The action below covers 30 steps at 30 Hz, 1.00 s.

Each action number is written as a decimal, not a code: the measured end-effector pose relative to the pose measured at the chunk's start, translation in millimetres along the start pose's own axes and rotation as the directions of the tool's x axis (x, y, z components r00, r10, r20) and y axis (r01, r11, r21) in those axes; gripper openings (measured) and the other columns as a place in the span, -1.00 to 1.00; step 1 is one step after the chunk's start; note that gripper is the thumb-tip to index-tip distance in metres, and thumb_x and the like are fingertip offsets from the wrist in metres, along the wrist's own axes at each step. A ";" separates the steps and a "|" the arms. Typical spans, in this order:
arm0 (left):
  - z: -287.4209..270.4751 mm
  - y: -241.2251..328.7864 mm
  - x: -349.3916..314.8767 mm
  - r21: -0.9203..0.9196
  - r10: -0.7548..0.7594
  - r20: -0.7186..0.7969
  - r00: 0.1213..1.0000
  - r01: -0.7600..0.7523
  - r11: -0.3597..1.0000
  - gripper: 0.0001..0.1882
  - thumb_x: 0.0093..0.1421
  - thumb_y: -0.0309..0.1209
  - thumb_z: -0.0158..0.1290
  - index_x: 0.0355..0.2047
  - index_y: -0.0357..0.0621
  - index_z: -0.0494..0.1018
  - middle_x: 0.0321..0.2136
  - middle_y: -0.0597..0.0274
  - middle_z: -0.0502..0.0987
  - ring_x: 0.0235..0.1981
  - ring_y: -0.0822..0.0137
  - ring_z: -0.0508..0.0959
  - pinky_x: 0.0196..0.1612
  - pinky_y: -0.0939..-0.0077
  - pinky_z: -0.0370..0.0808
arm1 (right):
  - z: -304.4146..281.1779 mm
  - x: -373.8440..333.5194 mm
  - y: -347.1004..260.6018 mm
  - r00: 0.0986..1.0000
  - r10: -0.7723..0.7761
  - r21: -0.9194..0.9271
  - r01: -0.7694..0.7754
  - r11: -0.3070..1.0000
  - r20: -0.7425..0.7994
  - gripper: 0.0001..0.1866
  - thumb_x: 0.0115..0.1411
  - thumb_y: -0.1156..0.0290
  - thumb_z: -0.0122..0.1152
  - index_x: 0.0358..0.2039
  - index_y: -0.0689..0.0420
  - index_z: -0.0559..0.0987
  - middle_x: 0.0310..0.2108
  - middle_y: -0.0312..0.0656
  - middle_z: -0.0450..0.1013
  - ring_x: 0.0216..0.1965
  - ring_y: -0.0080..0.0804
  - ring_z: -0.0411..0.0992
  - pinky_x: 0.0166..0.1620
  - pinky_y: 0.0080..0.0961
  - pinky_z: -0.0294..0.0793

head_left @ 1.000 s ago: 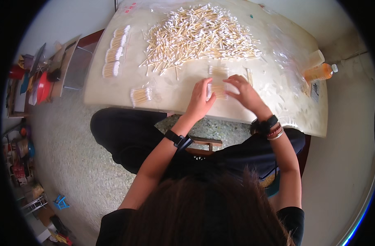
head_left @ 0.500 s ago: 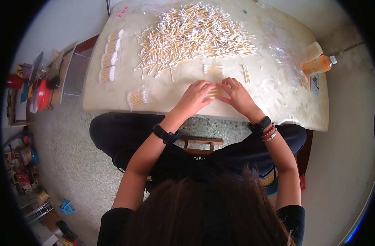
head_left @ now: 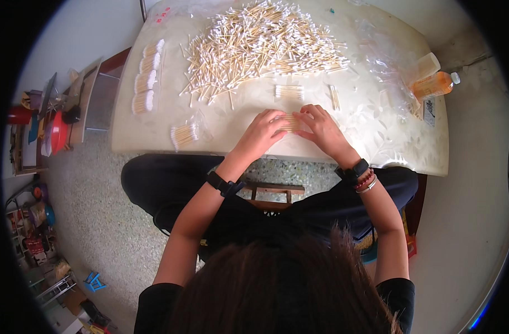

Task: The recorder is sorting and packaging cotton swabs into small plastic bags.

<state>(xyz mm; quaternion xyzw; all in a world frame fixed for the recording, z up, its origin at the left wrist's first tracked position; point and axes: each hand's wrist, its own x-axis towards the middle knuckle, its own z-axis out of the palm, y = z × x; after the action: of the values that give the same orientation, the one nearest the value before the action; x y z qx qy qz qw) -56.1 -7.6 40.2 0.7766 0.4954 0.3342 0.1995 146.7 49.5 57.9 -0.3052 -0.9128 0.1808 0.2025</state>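
Note:
Between my hands, near the table's front edge, lies a bundle of cotton swabs point(head_left: 290, 122) with its sticks running crosswise. My left hand point(head_left: 264, 129) curls its fingers round the left end, and my right hand point(head_left: 320, 129) closes on the right end, so both cotton tips are covered. Just beyond them a flat row of cotton swabs point(head_left: 289, 92) rests on the table. A few loose swabs point(head_left: 334, 97) stand apart to the right. Left of my hands, a clear plastic bag point(head_left: 186, 134) has a bundle of swabs in it.
A big heap of loose swabs point(head_left: 260, 50) covers the far middle of the cream-covered table point(head_left: 377, 142). Packed swab bundles point(head_left: 144, 82) line the left side. At the right are crumpled clear plastic point(head_left: 385, 69) and an orange drink bottle point(head_left: 432, 86) lying tilted.
Both hands keep almost the same place and grip on the swab bundle. The whole view has shifted very slightly; nothing on the table has visibly moved.

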 end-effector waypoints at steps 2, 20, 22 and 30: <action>0.6 -1.9 -1.2 0.003 0.005 0.000 1.000 -0.005 1.000 -0.73 0.02 -0.49 0.15 -0.22 -0.18 0.46 -0.13 0.13 0.43 -0.09 0.11 0.43 -0.04 0.30 0.39 | 0.4 0.3 -0.4 1.000 -0.011 -0.003 0.011 1.000 -0.010 -0.59 -0.04 0.37 0.29 -0.13 0.17 0.51 -0.19 -0.16 0.35 -0.15 -0.21 0.34 -0.08 -0.33 0.37; 4.6 -0.6 -0.9 -0.039 0.011 -0.069 0.998 -0.014 0.999 -0.76 0.05 -0.51 0.13 -0.22 -0.22 0.47 -0.21 0.14 0.45 -0.17 0.13 0.47 -0.12 0.33 0.44 | 1.6 2.0 0.8 0.997 -0.061 0.003 0.061 0.998 -0.047 -0.68 -0.03 0.42 0.26 -0.20 0.18 0.53 -0.29 -0.18 0.37 -0.22 -0.24 0.36 -0.13 -0.36 0.40; 4.3 -0.1 -0.9 -0.036 0.005 -0.074 0.997 -0.008 0.999 -0.77 0.06 -0.51 0.13 -0.24 -0.23 0.47 -0.21 0.14 0.45 -0.18 0.14 0.47 -0.13 0.34 0.45 | 1.6 2.4 0.4 0.996 -0.065 -0.001 0.065 0.998 -0.057 -0.68 -0.03 0.42 0.25 -0.21 0.18 0.54 -0.30 -0.18 0.37 -0.23 -0.24 0.36 -0.14 -0.36 0.40; 7.4 0.3 -0.4 -0.031 -0.020 -0.116 0.993 0.016 0.999 -0.77 0.06 -0.51 0.13 -0.23 -0.24 0.49 -0.22 0.15 0.44 -0.20 0.16 0.48 -0.15 0.35 0.45 | 0.6 3.9 0.8 0.995 -0.078 0.010 0.078 0.997 -0.060 -0.73 -0.02 0.47 0.24 -0.25 0.18 0.54 -0.33 -0.18 0.38 -0.26 -0.24 0.36 -0.20 -0.36 0.42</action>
<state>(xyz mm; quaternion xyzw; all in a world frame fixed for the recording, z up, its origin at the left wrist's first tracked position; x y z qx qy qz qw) -50.7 -7.9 35.1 0.7482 0.5081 0.3844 0.1852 143.9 52.4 58.1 -0.2734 -0.9164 0.1690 0.2384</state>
